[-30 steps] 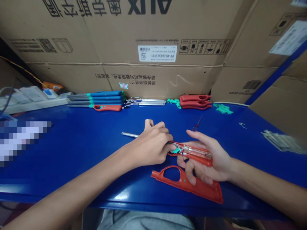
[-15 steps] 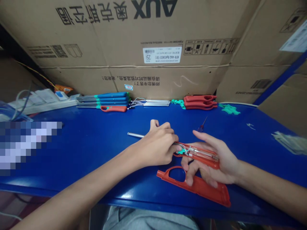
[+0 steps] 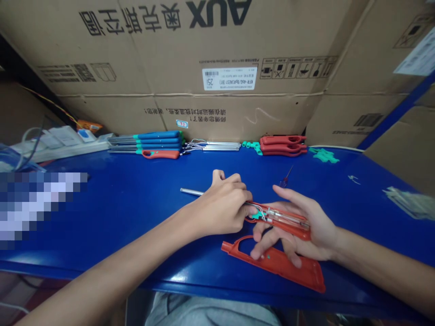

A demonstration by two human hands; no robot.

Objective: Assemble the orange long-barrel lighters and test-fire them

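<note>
Left hand (image 3: 228,203): closed, fingers bunched over the narrow end of the open half; I judged it was pinching the rod there, probably to hold it seated. The contact itself was hidden from me.
Right hand (image 3: 317,226): half open, palm cupped around the wide end, thumb out straight, lower fingers spread above the loose half. It served, I thought, as a cradle.
Open half (image 3: 292,231): red; held between both hands, above the bench (image 3: 112,217), nearer its front edge. Hollow side up, likely so that the green trigger (image 3: 258,215), white wires (image 3: 264,213) and clear tank (image 3: 288,218) sat level and in sight.
Rod (image 3: 191,192): metal; jutted from beneath the left hand toward the left edge.
Loose half (image 3: 295,271): red; flat on the bench by the front edge, narrow end leftward, presumably for easy reach.
Screwdriver (image 3: 284,182): just beyond the right thumb, tip toward the back edge, perhaps parked out of the way.
Back edge: left to right, blue handles (image 3: 163,141) with a red handle (image 3: 163,154) in front, metal tubes (image 3: 222,146), green rings (image 3: 250,145), red cases (image 3: 282,146), green bits (image 3: 324,155); sorted by kind, I supposed for picking.
Right edge: pale strips (image 3: 411,203), heaped; kind unclear to me.
</note>
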